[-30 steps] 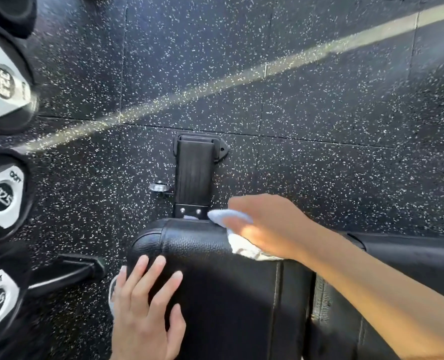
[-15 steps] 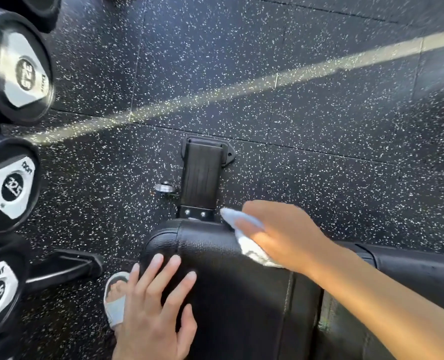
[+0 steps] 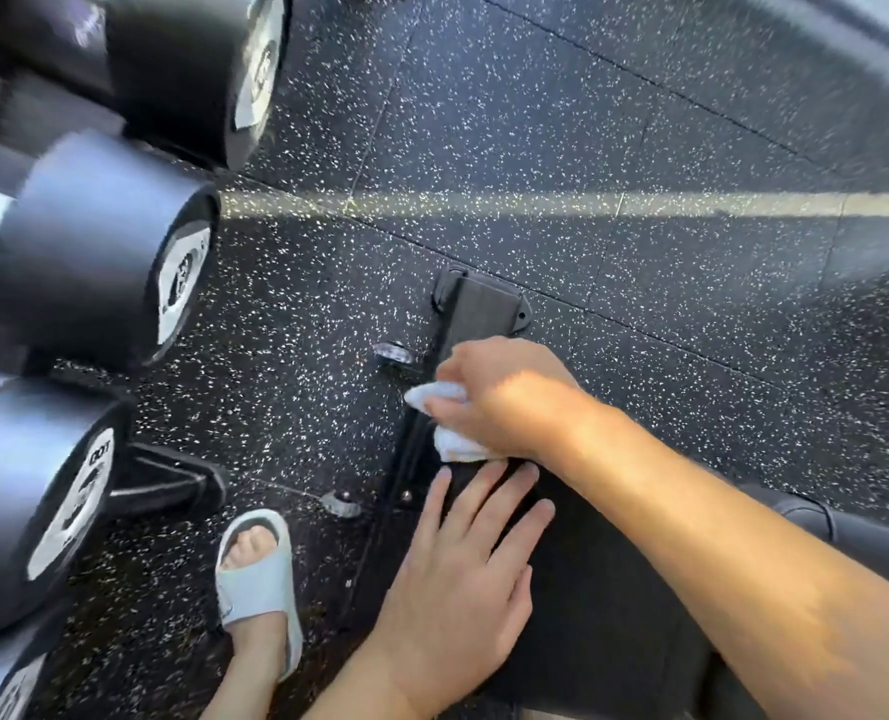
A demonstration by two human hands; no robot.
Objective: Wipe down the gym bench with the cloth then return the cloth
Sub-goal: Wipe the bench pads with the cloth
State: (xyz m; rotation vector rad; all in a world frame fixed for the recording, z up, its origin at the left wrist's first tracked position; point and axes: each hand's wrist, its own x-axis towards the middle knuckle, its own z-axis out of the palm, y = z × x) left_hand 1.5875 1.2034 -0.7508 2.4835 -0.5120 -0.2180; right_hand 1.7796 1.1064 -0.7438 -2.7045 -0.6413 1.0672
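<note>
The cloth [image 3: 450,433] is a small white bundle, bunched rather than spread, so it has no clear long axis; one lobe protrudes from the finger side of the grip and a second from beneath the palm. The right hand [image 3: 504,397] forms the grip, its fingers curled round the cloth and pressing it against the end edge of the gym bench [image 3: 613,589]. The bench is the working surface; its black padding extends from the grip back toward the person and to the right, and its metal support foot [image 3: 484,309] projects beyond the grip onto the speckled floor [image 3: 587,122]. Just behind the grip, the left hand [image 3: 463,563] lies flat on the padding with fingers straight, holding nothing. As a judgement, wiping is under way at the bench end; how much padding remains untreated cannot be determined, and returning the cloth is outstanding. Dumbbells [image 3: 104,252] lie well left of the grip, beyond a sandalled foot [image 3: 255,574].
</note>
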